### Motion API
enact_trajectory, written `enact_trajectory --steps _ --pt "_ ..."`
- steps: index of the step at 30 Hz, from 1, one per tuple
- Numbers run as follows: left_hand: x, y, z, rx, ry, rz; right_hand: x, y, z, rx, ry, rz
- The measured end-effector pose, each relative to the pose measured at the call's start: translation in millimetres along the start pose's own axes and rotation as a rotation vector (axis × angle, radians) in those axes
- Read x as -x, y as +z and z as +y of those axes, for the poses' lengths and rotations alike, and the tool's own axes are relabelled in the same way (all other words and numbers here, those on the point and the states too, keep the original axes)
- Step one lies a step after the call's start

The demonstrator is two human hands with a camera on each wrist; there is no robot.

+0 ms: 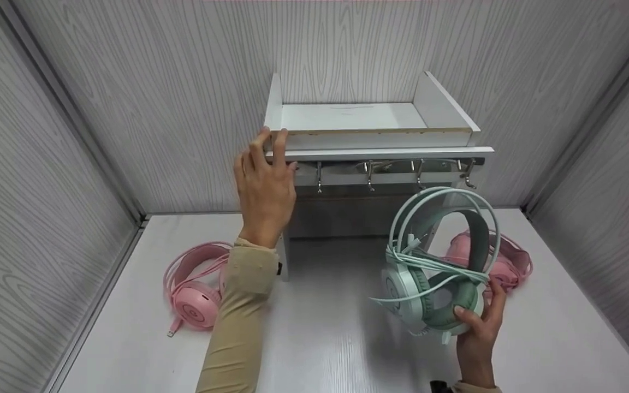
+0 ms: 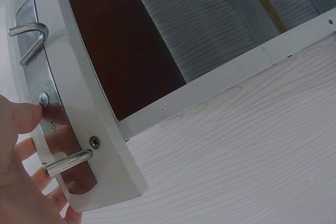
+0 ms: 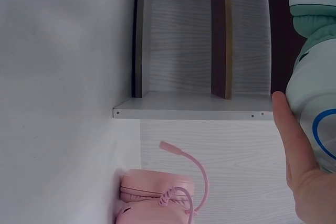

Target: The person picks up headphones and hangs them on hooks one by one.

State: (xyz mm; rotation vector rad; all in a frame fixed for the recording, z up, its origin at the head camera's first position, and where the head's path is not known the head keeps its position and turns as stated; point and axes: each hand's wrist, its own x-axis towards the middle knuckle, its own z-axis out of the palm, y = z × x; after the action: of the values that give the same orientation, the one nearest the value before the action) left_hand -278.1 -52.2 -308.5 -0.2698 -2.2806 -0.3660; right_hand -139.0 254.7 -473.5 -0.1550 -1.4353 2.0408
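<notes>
Mint-green headphones (image 1: pixel 407 289), with a thin cable wound across them, hang upright in my right hand (image 1: pixel 481 330). The thumb and fingers grip one ear cup from below and the side. The headphones are in front of the right part of a white shelf unit (image 1: pixel 380 141). My left hand (image 1: pixel 266 188) holds the left front corner of that unit, fingers over the top edge. In the left wrist view, its thumb (image 2: pixel 26 116) presses on the metal hook rail (image 2: pixel 39 69), beside a screw and a bent hook (image 2: pixel 68 162).
Pink headphones (image 1: pixel 197 305) lie on the white table (image 1: pixel 320 349) at the left, their USB plug toward me. Another pink pair (image 1: pixel 459 246) lies behind the held headphones at the right. Several silver hooks (image 1: pixel 369 177) stick out under the shelf front. Wood-grain panels (image 1: pixel 194 82) enclose the table.
</notes>
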Motion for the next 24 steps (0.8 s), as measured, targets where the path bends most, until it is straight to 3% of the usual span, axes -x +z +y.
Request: enact_trajectory --steps 24 --pt "2.6 -0.2 8.5 -0.005 0.007 0.035 0.1 -11 -14 -0.014 -0.034 0.049"
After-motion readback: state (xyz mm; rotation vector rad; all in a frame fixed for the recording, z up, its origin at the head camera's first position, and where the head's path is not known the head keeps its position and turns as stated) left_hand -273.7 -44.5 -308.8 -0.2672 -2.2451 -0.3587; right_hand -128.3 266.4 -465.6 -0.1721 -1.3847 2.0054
